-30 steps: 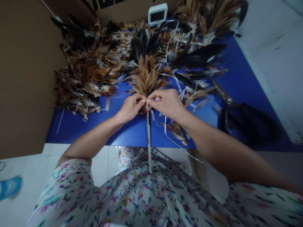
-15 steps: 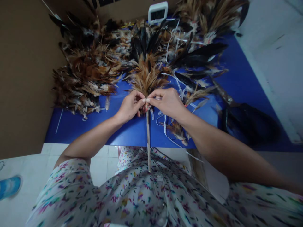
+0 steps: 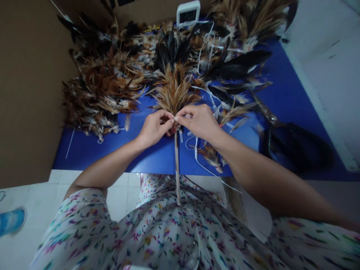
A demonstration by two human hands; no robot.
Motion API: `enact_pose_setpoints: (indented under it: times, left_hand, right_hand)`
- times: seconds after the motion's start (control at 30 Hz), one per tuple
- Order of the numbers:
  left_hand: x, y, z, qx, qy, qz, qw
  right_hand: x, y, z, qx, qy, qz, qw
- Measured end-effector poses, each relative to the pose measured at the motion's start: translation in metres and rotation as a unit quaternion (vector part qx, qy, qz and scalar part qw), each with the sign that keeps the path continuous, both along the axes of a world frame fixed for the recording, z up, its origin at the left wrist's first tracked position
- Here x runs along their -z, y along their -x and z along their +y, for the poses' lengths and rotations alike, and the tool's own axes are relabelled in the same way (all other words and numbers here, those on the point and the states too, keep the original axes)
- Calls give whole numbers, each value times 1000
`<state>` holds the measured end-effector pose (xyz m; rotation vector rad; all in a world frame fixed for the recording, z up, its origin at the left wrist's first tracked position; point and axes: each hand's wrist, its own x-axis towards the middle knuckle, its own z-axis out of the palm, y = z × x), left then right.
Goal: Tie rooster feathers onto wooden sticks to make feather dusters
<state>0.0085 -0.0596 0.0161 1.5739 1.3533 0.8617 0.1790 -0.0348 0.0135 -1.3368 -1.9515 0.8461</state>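
Brown feather bundle point(image 3: 176, 90), just beyond pinched fingers point(image 3: 170, 122)

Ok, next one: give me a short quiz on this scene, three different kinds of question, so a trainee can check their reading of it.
1. Where do the fingertips of the left hand and the right hand come together?
A) At the lower end of the stick
B) At the base of the feather bundle
C) At the far edge of the blue tabletop

2. True or false: the scissors lie on the person's right side of the stick.

3. Fill in the missing word: the lower end of the stick reaches past the ____ edge of the blue tabletop.

Key: 1. B; 2. True; 3. near
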Motion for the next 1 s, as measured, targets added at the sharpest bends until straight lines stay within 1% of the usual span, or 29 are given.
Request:
enact_pose_setpoints:
  times: [0.3,0.57,0.83,1.0]
  left_hand:
    - [5,2,2,4,-26,42,999]
    - [10,1,4,5,-36,52,998]
    - [3,0,2,-1,-19,53,998]
    - [1,1,0,0,-21,68,997]
  right_hand:
    - [0,0,0,-2,2,-1,1000]
    - [0,1,0,0,10,1,1000]
    - [0,-1,0,-8,10,15,1000]
    - [-2,-2,1,1,11,5,1000]
